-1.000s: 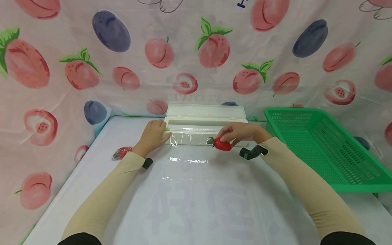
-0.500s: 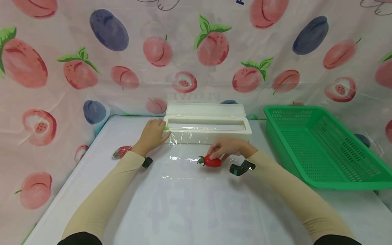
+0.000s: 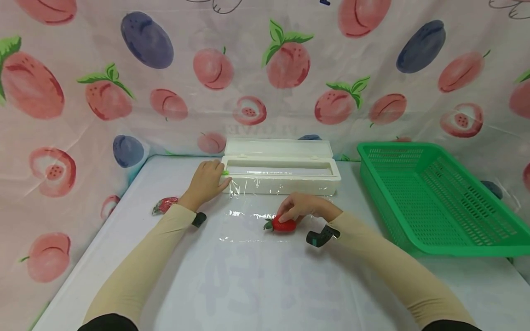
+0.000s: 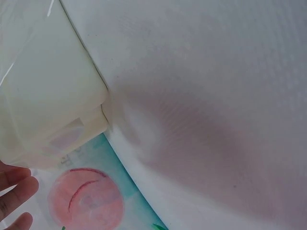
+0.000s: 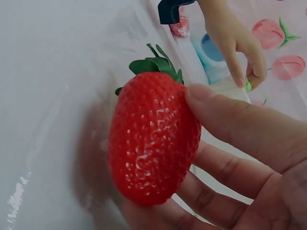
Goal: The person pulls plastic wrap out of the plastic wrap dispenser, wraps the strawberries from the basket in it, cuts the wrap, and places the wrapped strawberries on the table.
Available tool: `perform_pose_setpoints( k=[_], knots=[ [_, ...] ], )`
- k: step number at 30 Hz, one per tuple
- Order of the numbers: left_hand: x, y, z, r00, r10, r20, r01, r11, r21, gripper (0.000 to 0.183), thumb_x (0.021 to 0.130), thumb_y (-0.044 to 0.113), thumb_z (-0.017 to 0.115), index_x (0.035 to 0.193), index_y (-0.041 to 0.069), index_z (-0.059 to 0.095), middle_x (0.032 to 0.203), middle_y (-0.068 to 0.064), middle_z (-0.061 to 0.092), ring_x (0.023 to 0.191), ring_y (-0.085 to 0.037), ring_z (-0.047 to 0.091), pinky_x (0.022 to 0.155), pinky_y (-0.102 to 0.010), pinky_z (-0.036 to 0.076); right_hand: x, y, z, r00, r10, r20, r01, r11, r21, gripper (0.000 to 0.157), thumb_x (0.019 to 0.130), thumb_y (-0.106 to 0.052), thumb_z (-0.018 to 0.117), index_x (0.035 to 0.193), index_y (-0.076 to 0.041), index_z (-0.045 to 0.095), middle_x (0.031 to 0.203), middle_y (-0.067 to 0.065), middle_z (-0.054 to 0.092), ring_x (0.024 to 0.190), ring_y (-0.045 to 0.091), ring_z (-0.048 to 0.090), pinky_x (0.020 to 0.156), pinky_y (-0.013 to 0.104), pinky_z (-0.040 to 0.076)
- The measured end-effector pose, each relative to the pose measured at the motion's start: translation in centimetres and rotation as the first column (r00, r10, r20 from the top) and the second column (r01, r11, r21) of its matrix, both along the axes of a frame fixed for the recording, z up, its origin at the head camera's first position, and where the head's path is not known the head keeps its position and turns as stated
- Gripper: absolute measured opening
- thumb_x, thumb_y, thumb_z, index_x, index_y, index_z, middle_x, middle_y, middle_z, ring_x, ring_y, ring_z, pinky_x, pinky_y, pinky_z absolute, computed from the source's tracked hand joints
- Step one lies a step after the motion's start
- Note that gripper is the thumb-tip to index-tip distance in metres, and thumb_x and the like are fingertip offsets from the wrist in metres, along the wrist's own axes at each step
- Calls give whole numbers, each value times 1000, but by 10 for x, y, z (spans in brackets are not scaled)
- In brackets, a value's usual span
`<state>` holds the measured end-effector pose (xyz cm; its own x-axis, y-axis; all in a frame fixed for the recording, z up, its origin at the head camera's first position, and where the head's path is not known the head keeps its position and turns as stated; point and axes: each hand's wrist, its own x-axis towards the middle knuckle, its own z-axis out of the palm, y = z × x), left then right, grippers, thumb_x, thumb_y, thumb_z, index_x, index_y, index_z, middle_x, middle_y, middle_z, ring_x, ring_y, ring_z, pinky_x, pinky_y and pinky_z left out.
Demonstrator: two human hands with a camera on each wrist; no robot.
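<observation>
My right hand [image 3: 305,206] holds a red strawberry [image 3: 285,224] with green leaves between thumb and fingers, low over a sheet of clear cling film [image 3: 243,226]. Its leaves point left in the head view; the right wrist view shows the fruit [image 5: 152,139] bare and glossy. The film runs toward me from a white cling film dispenser [image 3: 285,185] with its lid raised. At the dispenser's left end, my left hand [image 3: 207,180] grips the corner beside a small green slider [image 3: 225,173]. Several left fingertips [image 4: 24,189] show by the box's end in the left wrist view.
Another strawberry [image 3: 166,205], wrapped in film, lies left of my left wrist. A green plastic basket [image 3: 414,202] stands on the right side of the white table [image 3: 256,294]. A fruit-patterned sheet [image 3: 248,69] hangs behind and along the left.
My right hand has brought the strawberry from in front of the dispenser toward me and slightly left, down over the film. The left hand has stayed at the dispenser's left end.
</observation>
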<state>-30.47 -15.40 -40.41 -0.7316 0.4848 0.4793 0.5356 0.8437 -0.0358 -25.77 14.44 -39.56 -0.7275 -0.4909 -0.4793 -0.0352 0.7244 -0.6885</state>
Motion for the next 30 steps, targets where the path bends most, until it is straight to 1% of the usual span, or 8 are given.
perform_pose_setpoints(
  k=[7, 12, 20, 22, 27, 30],
  knots=[
    [-1, -1, -2, 1000, 6, 1, -6, 1000, -11, 34, 87, 30, 60, 93, -3, 55, 95, -18, 58, 92, -37, 58, 92, -47, 43, 4, -4, -3, 998, -24, -54, 25, 1000, 17, 23, 84, -19, 69, 104, -8, 70, 99, 7, 68, 84, 16, 59, 71, 27, 55],
    [-2, -1, -2, 1000, 4, 0, -4, 1000, -11, 35, 87, 31, 60, 94, -4, 55, 96, -18, 58, 93, -37, 58, 92, -48, 43, 5, -5, -6, 996, -35, -87, 36, 999, 4, 22, 83, -18, 70, 102, -7, 71, 96, 7, 68, 83, 16, 59, 70, 27, 56],
    [-3, -1, -4, 1000, 2, -10, -2, 1000, -15, 35, 87, 31, 60, 93, -3, 55, 95, -18, 58, 92, -38, 58, 92, -48, 43, 3, -6, -9, 991, -10, -137, 12, 1000, 12, 20, 83, -17, 70, 99, -6, 71, 91, 7, 69, 79, 13, 58, 67, 26, 55],
    [-3, -1, -4, 1000, -1, -16, 1, 1000, -12, 35, 87, 31, 60, 93, -3, 55, 95, -18, 58, 92, -38, 58, 91, -48, 43, 2, -5, -9, 990, -13, -143, 15, 1000, 12, 19, 83, -16, 70, 99, -6, 71, 90, 6, 69, 78, 13, 58, 67, 25, 55],
    [-4, -2, -5, 1000, -6, -26, 6, 1000, -8, 35, 87, 31, 61, 92, -3, 55, 94, -18, 58, 91, -37, 59, 90, -48, 44, 3, -3, -7, 990, -6, -144, 7, 1000, 5, 21, 83, -17, 70, 101, -7, 71, 92, 6, 69, 79, 14, 59, 69, 27, 56],
    [-5, -2, -6, 1000, -3, -27, 3, 1000, -8, 34, 87, 31, 60, 91, -2, 55, 94, -17, 58, 91, -37, 59, 90, -47, 44, 3, -1, -5, 990, 13, -141, -13, 1000, 5, 23, 84, -19, 69, 103, -7, 70, 96, 7, 70, 81, 14, 60, 71, 28, 56]
  ],
)
